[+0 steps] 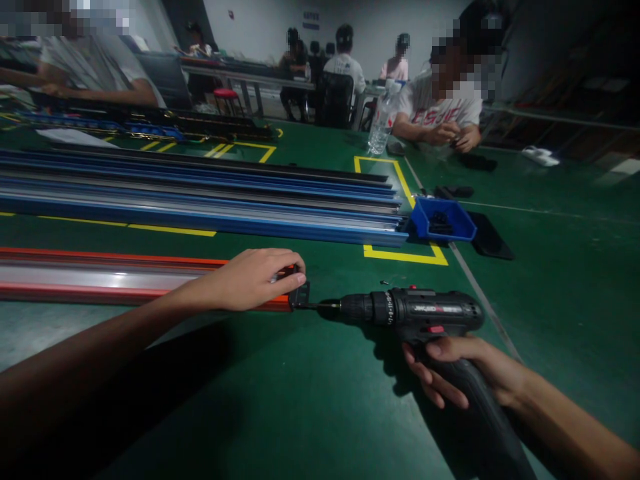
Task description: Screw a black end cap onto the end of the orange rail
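Note:
My right hand (pixel 450 373) is wrapped round the handle of a black cordless drill (pixel 435 312), which points left. Its long thin bit reaches a black end cap (pixel 301 293) at the right end of a red-edged metal profile (pixel 115 277). My left hand (pixel 260 277) lies over that end of the profile, with thumb and fingers closed on the end cap. A small dark screw (pixel 384 282) lies on the table just beyond the drill's chuck.
Several blue and black profiles (pixel 250 213) lie behind the red one. A blue bin (pixel 445 223) with small black parts stands at their right end, beside a dark flat phone-like slab (pixel 493 237). A plastic bottle (pixel 384 120) and a seated person (pixel 440 113) are across the green table (pixel 310 393).

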Demonstrator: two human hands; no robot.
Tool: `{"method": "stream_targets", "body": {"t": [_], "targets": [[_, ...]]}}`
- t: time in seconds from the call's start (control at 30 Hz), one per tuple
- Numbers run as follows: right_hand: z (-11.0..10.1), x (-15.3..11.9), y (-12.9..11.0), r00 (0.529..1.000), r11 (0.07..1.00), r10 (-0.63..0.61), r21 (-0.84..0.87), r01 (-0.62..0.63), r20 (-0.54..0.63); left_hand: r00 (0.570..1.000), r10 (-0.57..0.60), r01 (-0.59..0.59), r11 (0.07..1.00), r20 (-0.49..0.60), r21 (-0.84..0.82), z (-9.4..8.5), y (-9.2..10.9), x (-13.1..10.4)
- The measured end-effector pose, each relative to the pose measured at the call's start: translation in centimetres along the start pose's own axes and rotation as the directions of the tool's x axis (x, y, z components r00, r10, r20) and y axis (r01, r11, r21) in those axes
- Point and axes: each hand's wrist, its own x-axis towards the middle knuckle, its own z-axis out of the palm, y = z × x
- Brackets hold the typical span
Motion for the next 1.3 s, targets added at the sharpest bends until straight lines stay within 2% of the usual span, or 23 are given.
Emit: {"method": "stream_targets", "body": {"t": [0.17,0.97,1.3], "targets": [[-0.17,-0.15,-0.07,1.0,1.0,0.015,-0.005,-0.016,-0.018,1.0,0.003,-0.003,1.0,-0.013,-0.008,0.01,-0.03,-0.04],[-0.24,0.0,0.03,0.999,0.999,-0.007,-0.045,0.009,0.039,1.0,-0.004,0.004,1.0,-0.003,-0.007,0.03,0.01,-0.02],[-0.26,-0.03,0.09,1.0,0.999,-0.011,-0.04,0.012,0.012,1.0,-0.011,0.011,1.0,0.008,-0.011,-0.01,-0.03,-0.03]]}}
